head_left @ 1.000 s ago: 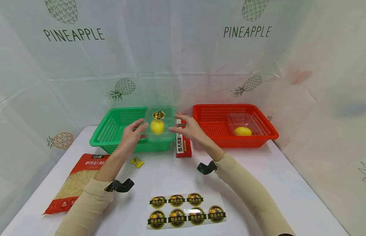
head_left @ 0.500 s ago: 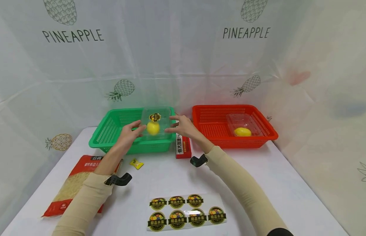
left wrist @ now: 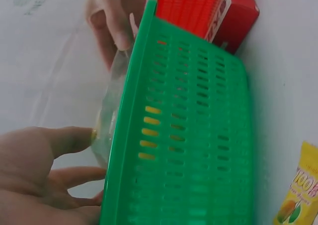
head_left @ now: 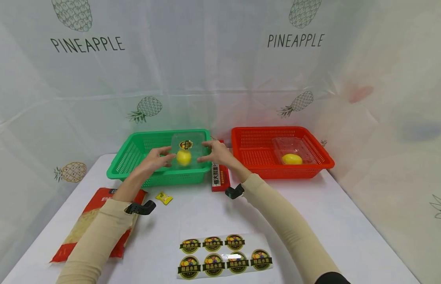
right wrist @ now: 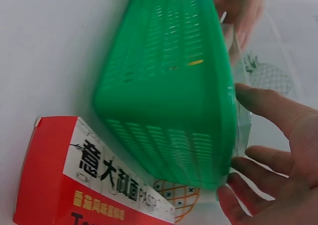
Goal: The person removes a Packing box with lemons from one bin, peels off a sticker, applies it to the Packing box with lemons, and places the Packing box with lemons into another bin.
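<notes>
A clear plastic fruit box (head_left: 193, 148) with a round black-and-gold sticker on its lid sits at the right end of the green basket (head_left: 135, 173), partly below the rim. A yellow lemon (head_left: 183, 157) shows through it. My left hand (head_left: 156, 159) holds the box's left side, its thumb on the lid edge in the left wrist view. On the opposite side my right hand (head_left: 220, 153) grips the box near the basket's rim. Some fingertips are hidden by the box and the basket wall. Yellow also shows through the basket slots in the left wrist view.
A red basket (head_left: 248, 171) at the right holds another clear box (head_left: 296, 146) with a lemon. Between the baskets stands a red pasta box (head_left: 221, 179). A pasta bag (head_left: 89, 211), a small yellow packet (head_left: 164, 198) and a sticker sheet (head_left: 220, 278) lie nearer.
Both hands have moved slightly left and lowered the clear box with the lemon into the right end of the green basket. The right forearm has shifted left.
</notes>
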A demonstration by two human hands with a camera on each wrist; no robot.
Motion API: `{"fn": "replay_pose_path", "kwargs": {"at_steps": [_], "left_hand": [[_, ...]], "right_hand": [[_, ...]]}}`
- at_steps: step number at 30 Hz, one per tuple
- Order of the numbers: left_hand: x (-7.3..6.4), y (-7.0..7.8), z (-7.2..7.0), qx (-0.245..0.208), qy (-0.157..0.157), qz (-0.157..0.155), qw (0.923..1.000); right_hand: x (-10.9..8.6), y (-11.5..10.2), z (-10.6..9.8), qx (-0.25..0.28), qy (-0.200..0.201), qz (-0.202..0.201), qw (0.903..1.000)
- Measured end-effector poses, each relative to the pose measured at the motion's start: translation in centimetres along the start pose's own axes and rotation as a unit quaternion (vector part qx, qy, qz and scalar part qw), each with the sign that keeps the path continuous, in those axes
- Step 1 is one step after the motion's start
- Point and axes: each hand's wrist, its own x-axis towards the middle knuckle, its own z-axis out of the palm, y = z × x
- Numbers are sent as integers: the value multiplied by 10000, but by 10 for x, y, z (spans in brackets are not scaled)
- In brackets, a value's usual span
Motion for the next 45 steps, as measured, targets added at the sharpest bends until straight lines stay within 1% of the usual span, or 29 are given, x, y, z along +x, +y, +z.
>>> {"fn": "replay_pose_path", "kwargs": {"at_steps": [4, 11, 19, 26, 30, 36, 38, 42, 45], "left_hand": [[4, -4, -4, 160, -174, -20, 9997], [12, -9, -7, 669, -542, -51, 9963], [20, -13, -7, 712, -756, -120, 9945], [21, -12, -6, 788, -872, -125, 9930], [22, -10, -4, 846, -930, -99, 9920], [22, -10, -3, 1072, -931, -119, 9898], [21, -10, -3, 1217, -851, -107, 9889], [22, -9, -3, 1621, -581, -17, 9851], [23, -6, -1, 1820, -353, 144, 9826]], "right_hand": [[5, 3, 7, -201, -67, 59, 9998], [13, 3, 16, -1022, -103, 36, 9947], [14, -1, 19, -1466, -81, 101, 9891], [13, -4, 21, -1718, -115, 190, 9849], [13, -4, 22, -1757, -74, 234, 9841], [12, -2, 23, -1705, -87, 198, 9851], [12, 0, 22, -1602, -97, 123, 9870], [12, 2, 18, -1465, -120, -172, 9890], [12, 2, 15, -1395, -158, -324, 9896]]}}
